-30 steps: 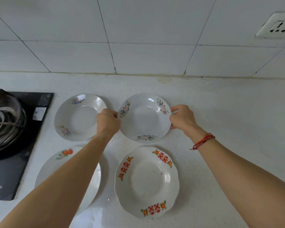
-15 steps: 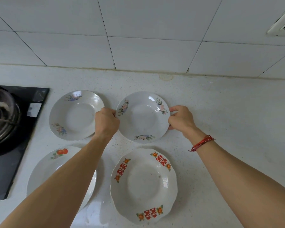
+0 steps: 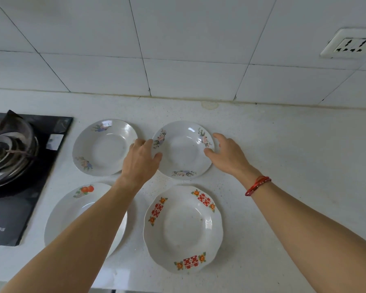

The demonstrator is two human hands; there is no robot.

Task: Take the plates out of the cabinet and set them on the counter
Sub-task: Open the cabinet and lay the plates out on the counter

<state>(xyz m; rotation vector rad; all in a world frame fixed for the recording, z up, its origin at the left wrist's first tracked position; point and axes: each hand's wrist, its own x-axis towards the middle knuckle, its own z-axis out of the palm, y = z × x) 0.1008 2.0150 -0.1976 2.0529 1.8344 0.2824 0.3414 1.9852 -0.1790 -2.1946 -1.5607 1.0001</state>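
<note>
Several white plates lie flat on the pale counter [image 3: 283,157]. The far right plate [image 3: 183,150] has pink flowers on its rim. My left hand [image 3: 142,159] rests at its left edge with fingers spread and the thumb on the rim. My right hand [image 3: 226,154] is at its right edge, fingers apart, thumb touching the rim. Left of it lies a similar flowered plate [image 3: 105,147]. In front sit a plate with red characters [image 3: 183,228] and a plate with orange fruit [image 3: 72,210], partly hidden by my left forearm.
A black gas hob [image 3: 15,176] with a metal burner takes the counter's left end. A white tiled wall [image 3: 178,49] rises behind, with a power socket [image 3: 349,44] at the upper right. The counter's front edge runs along the bottom.
Both hands were closed on the rim of the far right plate; now their fingers have opened and the plate lies flat on the counter.
</note>
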